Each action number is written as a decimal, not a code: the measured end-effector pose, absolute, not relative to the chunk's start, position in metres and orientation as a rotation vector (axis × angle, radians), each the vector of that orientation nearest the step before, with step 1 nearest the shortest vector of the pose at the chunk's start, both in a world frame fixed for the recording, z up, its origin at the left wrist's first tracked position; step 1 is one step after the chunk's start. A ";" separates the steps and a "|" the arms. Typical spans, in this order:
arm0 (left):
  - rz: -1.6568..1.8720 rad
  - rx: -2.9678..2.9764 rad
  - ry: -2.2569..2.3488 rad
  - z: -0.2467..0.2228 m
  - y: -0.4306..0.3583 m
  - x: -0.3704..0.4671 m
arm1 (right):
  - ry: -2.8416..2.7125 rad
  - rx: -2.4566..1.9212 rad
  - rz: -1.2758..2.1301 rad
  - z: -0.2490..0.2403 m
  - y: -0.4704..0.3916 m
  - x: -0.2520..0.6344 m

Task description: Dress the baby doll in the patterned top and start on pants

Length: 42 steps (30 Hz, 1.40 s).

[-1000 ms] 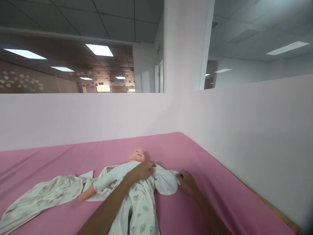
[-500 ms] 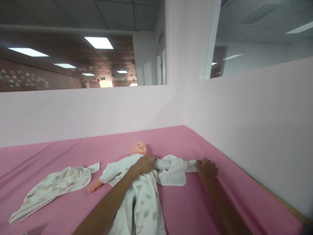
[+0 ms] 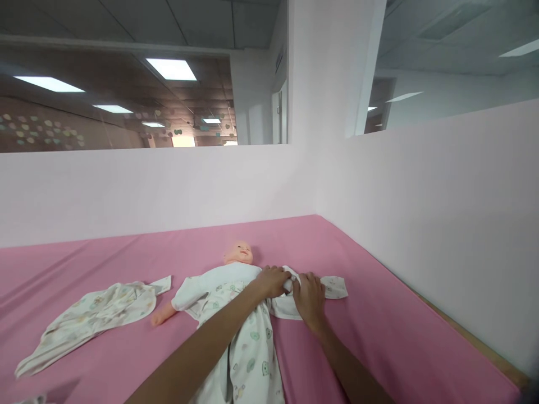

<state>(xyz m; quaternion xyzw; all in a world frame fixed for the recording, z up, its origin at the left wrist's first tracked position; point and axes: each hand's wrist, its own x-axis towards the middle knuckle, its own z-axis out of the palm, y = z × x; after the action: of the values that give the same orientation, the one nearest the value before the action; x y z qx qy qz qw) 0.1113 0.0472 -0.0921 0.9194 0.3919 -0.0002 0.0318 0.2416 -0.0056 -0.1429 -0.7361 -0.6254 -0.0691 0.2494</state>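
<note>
A baby doll [image 3: 238, 252] lies on its back on the pink sheet [image 3: 379, 325], dressed in a white printed romper [image 3: 248, 348]. One bare doll arm sticks out to the left. My left hand [image 3: 273, 280] grips the romper at the doll's shoulder on the right side. My right hand [image 3: 309, 297] lies on the romper's sleeve [image 3: 332, 286], which stretches flat to the right, and touches my left hand. I cannot tell whether the doll's arm is inside that sleeve.
A second white printed garment [image 3: 88, 317] lies crumpled on the sheet to the left. Pale partition walls [image 3: 421, 196] close in the back and right sides. A wooden edge [image 3: 484, 353] shows along the right wall.
My right hand has slid left along the sleeve from its cuff to meet my left hand. The sleeve now lies stretched out flat. The view has barely shifted.
</note>
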 end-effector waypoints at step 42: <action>1.036 1.455 1.652 -0.118 -0.063 -0.074 | -1.723 -1.545 -0.071 -0.135 -0.030 0.240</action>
<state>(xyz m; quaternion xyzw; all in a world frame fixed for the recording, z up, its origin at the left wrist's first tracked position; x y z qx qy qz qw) -0.0741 -0.0633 -0.1181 0.5608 0.6369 0.3995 0.3469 0.2402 -0.0295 -0.1346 -0.6111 -0.6815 -0.0282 0.4017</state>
